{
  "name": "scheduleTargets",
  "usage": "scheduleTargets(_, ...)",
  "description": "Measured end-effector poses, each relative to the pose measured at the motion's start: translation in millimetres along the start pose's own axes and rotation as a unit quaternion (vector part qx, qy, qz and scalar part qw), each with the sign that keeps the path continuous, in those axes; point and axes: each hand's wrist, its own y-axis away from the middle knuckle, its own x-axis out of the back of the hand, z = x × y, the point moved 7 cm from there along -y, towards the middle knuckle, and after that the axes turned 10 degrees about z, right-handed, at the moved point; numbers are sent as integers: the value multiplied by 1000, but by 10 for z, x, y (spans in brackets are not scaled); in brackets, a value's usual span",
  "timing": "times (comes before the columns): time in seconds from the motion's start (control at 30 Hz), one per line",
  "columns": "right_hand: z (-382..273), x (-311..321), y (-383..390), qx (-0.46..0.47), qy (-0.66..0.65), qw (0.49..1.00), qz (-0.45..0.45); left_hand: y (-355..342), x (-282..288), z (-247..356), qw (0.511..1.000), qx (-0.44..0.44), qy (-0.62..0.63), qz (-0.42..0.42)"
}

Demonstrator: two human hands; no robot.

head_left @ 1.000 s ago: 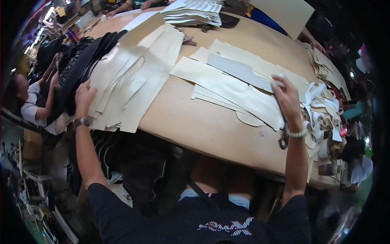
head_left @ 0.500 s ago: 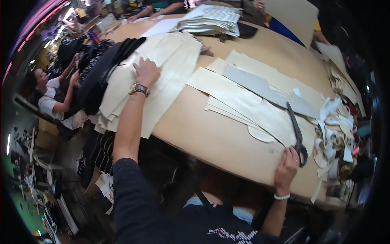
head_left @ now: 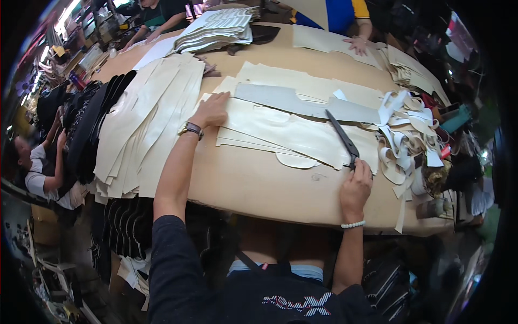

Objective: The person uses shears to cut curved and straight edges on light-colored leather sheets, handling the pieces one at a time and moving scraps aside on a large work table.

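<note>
- On the near half of the broad tan table, right in front of the person, a loose layer of cream sheets lies between the two hands, its left end under the left hand and its right end just beyond the right.
- A dark pair of scissors stretches away from the right hand, handles toward the fingers, blades angled up and left across the sheets to the lower edge of a grey flat piece.
- The right hand is closed about the scissors' handles; the knuckles hide part of the loops.
- From where I stand, the left hand lies palm down with its fingers reaching right over the sheet ends; I cannot tell whether it pinches any of them.
- The left arm is held out long and nearly straight, a wristwatch at its wrist.
- The right arm comes up steeply, a pale beaded bracelet on it, the hand near the table's front edge.
- Left of the left hand spreads a fanned pile of cream pieces; past the scissors, to the right, sits a tangle of white offcuts.
</note>
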Motion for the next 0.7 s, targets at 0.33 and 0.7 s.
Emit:
scheduleTargets(0.33,454,-19,-102,-121,-51,962,-239,-11,492,-25,991,1,-22,-133)
scheduleTargets(0.7,555,40,132,-259,-390,870,-154,500,2160,612,780,13,626,21)
